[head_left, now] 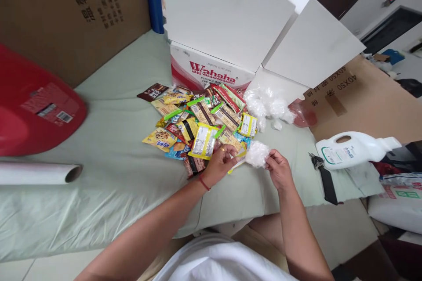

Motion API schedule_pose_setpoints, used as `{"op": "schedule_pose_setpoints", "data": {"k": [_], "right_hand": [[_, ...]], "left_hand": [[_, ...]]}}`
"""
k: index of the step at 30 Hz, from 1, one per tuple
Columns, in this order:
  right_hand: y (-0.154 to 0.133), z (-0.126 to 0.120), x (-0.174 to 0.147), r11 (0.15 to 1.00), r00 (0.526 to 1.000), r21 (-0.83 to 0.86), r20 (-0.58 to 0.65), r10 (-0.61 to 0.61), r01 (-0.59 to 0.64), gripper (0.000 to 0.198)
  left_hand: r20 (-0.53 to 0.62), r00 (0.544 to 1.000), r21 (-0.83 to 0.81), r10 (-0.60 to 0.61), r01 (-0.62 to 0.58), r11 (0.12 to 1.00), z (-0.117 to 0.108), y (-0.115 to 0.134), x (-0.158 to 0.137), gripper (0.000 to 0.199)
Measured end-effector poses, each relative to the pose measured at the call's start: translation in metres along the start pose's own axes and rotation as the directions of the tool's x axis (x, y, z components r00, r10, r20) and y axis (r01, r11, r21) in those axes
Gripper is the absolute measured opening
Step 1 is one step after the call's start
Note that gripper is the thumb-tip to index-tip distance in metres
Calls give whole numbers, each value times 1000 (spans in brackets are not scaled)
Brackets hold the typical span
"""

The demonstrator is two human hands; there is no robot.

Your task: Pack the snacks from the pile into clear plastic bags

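Observation:
My right hand pinches the edge of a crumpled bundle of clear plastic bags, low above the cloth. To its left, my left hand is closed, thumb and fingers drawn together at the near edge of a pile of wrapped snacks. What its fingertips hold, if anything, I cannot make out. Just beyond that hand lie a yellow-and-white packet and a bar in a clear wrapper with green ends. A yellow cookie packet and a dark cocoa packet lie at the pile's left side.
Behind the pile stands a Wahaha carton, white panels above it. More crumpled clear plastic lies beside it. A white jug and black-handled scissors lie right. A red container and white roll are left.

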State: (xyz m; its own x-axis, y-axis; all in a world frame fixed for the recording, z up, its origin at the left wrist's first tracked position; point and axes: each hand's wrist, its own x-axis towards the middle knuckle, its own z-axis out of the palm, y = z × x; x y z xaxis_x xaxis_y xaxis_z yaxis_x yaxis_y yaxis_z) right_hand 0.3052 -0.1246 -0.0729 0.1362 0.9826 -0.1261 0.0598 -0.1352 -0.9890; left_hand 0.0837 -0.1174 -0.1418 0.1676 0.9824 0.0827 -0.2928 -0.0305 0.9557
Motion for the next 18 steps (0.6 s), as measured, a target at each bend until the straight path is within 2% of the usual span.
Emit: {"op": "schedule_pose_setpoints", "data": {"k": [3,6,9,12,15,18], "right_hand": [[-1,9,-4,995,993,-94,120,-20,31,26],[-1,17,-6,992,987,-121,164,-7,27,24],[-6,9,-4,998,999,-52,21,33,-32,27],[-19,-14,4,999,982,28,-185,22,-17,31],[-35,-38,22,993,932,59,-355,-77,105,31],[-48,-50,50,967,865,24,-454,-215,253,33]], "left_hand": [[67,997,32,30,-33,999,4,-1,-4,41],[39,999,-4,34,-34,999,3,-4,-2,31],[-7,996,-225,-92,88,970,-1,-4,1,39],[84,972,-452,-219,233,861,-5,2,4,45],[208,935,-587,-285,353,729,-7,7,4,45],[252,921,-636,-296,389,667,-7,10,4,43]]}}
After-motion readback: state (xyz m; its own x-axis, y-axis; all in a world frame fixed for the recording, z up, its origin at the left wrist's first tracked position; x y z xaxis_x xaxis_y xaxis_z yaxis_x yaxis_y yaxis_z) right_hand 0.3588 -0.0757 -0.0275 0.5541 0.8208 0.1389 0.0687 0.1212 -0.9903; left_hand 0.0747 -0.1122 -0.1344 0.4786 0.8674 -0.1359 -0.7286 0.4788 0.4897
